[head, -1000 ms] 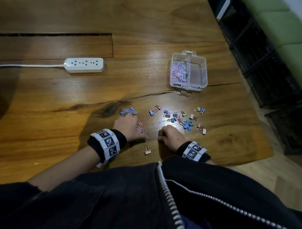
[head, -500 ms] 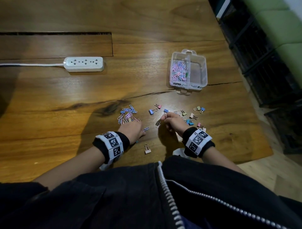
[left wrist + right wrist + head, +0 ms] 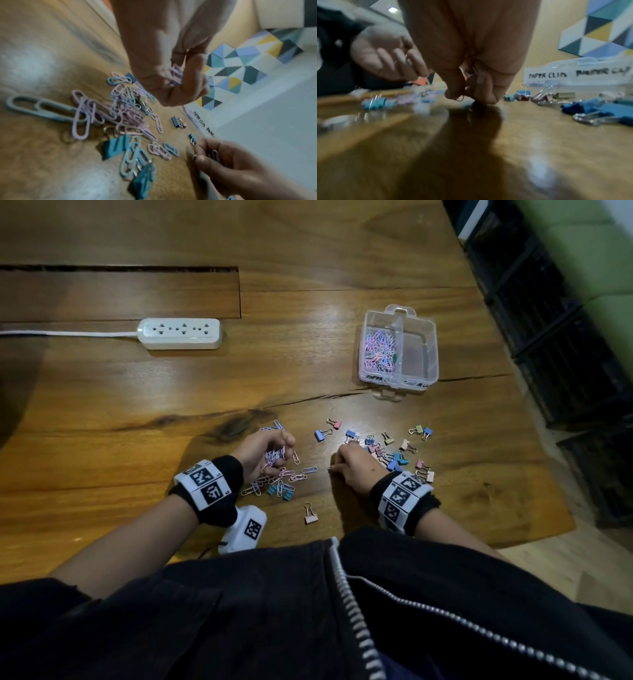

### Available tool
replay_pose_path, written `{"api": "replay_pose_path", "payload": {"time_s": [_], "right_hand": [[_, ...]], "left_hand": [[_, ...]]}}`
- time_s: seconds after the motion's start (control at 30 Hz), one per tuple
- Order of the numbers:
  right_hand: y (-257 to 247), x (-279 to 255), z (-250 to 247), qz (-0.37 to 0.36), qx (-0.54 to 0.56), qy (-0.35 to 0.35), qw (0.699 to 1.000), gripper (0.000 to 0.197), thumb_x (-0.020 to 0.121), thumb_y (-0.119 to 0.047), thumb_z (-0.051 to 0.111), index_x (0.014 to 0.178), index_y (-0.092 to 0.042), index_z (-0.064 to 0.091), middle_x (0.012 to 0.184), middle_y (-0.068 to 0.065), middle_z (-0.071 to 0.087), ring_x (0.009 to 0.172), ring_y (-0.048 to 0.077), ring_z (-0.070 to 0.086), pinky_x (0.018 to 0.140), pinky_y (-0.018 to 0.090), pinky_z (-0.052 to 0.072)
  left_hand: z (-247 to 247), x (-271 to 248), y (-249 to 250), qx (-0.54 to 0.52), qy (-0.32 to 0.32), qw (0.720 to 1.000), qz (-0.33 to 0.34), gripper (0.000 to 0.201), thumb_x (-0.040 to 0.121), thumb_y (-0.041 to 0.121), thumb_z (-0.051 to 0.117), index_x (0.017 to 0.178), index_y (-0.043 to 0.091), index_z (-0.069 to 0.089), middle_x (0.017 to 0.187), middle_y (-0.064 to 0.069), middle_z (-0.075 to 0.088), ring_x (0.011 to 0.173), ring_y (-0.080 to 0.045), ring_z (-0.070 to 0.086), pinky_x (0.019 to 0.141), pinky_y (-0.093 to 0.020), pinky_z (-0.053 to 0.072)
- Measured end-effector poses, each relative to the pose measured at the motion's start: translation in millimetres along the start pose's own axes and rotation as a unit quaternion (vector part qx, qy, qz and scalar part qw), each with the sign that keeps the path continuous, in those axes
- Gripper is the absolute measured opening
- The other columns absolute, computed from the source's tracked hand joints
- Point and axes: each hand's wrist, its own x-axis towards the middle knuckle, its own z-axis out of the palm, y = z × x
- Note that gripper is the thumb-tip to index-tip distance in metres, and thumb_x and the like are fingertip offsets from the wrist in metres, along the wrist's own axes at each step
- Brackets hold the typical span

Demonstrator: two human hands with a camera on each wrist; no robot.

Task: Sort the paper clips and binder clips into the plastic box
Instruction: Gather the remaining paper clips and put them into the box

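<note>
My left hand (image 3: pixel 279 455) is raised just above the table and grips a bunch of pink and blue paper clips (image 3: pixel 175 75). More paper clips (image 3: pixel 284 477) lie loose under and beside it, with a few blue binder clips (image 3: pixel 116 146) among them. My right hand (image 3: pixel 337 469) has its fingertips down on the wood and pinches paper clips (image 3: pixel 467 83). Coloured binder clips (image 3: pixel 394 450) are scattered to its right. The clear plastic box (image 3: pixel 428 350) stands farther back; its left compartment holds paper clips, and its right one looks empty.
A single pink binder clip (image 3: pixel 310 513) lies near my body. A white power strip (image 3: pixel 180 333) with its cord sits at the back left. The table's edge (image 3: pixel 548 508) runs close on the right, with dark crates beyond.
My left hand has lifted and turned with a bunch of paper clips, uncovering loose clips beneath it. My right hand moved forward toward the binder clips and stays low on the table.
</note>
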Motion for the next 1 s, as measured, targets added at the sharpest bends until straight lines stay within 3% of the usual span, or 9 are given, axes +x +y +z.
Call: {"api": "replay_pose_path", "payload": {"time_s": [0.1, 0.23, 0.3, 0.47, 0.57, 0.63, 0.8, 0.93, 1.0], "right_hand": [[-2, -4, -8, 0.031, 0.183, 0.002, 0.983, 0.013, 0.091, -0.012, 0.047, 0.078, -0.016, 0.046, 0.076, -0.007, 0.046, 0.074, 0.010, 0.047, 0.064, 0.019, 0.038], [-3, -2, -12, 0.083, 0.516, -0.050, 0.851, 0.018, 0.092, 0.001, 0.036, 0.094, -0.010, 0.051, 0.071, -0.001, 0.047, 0.056, 0.008, 0.037, 0.049, 0.018, 0.029], [-5, 1, -11, 0.093, 0.557, -0.063, 0.823, 0.022, 0.095, -0.006, 0.034, 0.086, -0.011, 0.053, 0.067, -0.001, 0.044, 0.054, 0.009, 0.034, 0.049, 0.019, 0.027], [-17, 3, 0, 0.066, 0.403, -0.039, 0.912, 0.024, 0.088, -0.021, 0.054, 0.066, -0.017, 0.047, 0.067, -0.003, 0.050, 0.058, 0.012, 0.044, 0.053, 0.021, 0.039], [-20, 6, 13, -0.001, 0.237, -0.006, 0.972, 0.016, 0.078, -0.012, 0.067, 0.074, -0.019, 0.052, 0.085, 0.007, 0.062, 0.080, 0.020, 0.056, 0.082, 0.039, 0.049], [-20, 6, 18, -0.044, 0.080, 0.020, 0.996, 0.013, 0.079, -0.013, 0.066, 0.089, -0.014, 0.058, 0.101, 0.010, 0.063, 0.093, 0.022, 0.057, 0.086, 0.035, 0.045], [-22, 2, 19, -0.095, -0.079, 0.014, 0.992, 0.018, 0.088, -0.017, 0.052, 0.102, -0.007, 0.054, 0.110, 0.011, 0.054, 0.100, 0.026, 0.052, 0.083, 0.033, 0.041], [-17, -3, 15, -0.052, -0.066, -0.023, 0.996, 0.016, 0.090, -0.015, 0.049, 0.104, -0.008, 0.050, 0.109, 0.008, 0.048, 0.096, 0.018, 0.048, 0.084, 0.027, 0.040], [-12, -9, 10, -0.010, 0.022, -0.024, 0.999, 0.002, 0.091, -0.014, 0.046, 0.091, -0.013, 0.048, 0.100, 0.004, 0.047, 0.090, 0.015, 0.045, 0.079, 0.024, 0.037]], "left_hand": [[1, -1, -3, 0.199, 0.036, 0.979, 0.004, 0.027, 0.091, 0.013, 0.046, 0.064, 0.015, 0.048, 0.059, 0.000, 0.041, 0.042, -0.008, 0.036, 0.040, -0.016, 0.025], [4, -5, -12, 0.569, 0.070, 0.813, 0.104, 0.020, 0.076, 0.033, 0.071, 0.077, 0.019, 0.057, 0.079, 0.007, 0.058, 0.079, -0.015, 0.054, 0.063, -0.024, 0.038], [6, -5, -18, 0.652, 0.065, 0.744, 0.132, 0.030, 0.075, 0.041, 0.070, 0.096, 0.022, 0.061, 0.097, 0.007, 0.061, 0.095, -0.015, 0.056, 0.071, -0.025, 0.041], [16, 0, -26, 0.710, 0.050, 0.684, 0.163, 0.023, 0.088, 0.037, 0.054, 0.101, 0.019, 0.059, 0.109, -0.002, 0.061, 0.106, -0.020, 0.056, 0.076, -0.029, 0.042], [18, 3, -29, 0.740, 0.035, 0.655, 0.147, 0.024, 0.092, 0.033, 0.045, 0.103, 0.014, 0.055, 0.111, -0.006, 0.060, 0.106, -0.024, 0.056, 0.081, -0.034, 0.045], [18, 3, -30, 0.750, 0.028, 0.646, 0.141, 0.026, 0.092, 0.032, 0.042, 0.103, 0.012, 0.054, 0.111, -0.008, 0.060, 0.105, -0.026, 0.058, 0.080, -0.035, 0.046], [15, 3, -26, 0.700, 0.015, 0.704, 0.118, 0.014, 0.092, 0.027, 0.044, 0.083, 0.016, 0.049, 0.098, -0.008, 0.062, 0.093, -0.025, 0.058, 0.074, -0.033, 0.044], [14, 7, -7, 0.384, 0.033, 0.920, 0.074, 0.030, 0.087, 0.012, 0.049, 0.058, 0.017, 0.040, 0.064, -0.004, 0.045, 0.052, -0.011, 0.044, 0.046, -0.021, 0.032], [16, 9, 6, 0.128, 0.011, 0.991, 0.033, 0.024, 0.079, 0.005, 0.043, 0.057, 0.013, 0.035, 0.055, -0.002, 0.037, 0.033, -0.004, 0.031, 0.033, -0.010, 0.021]]}}
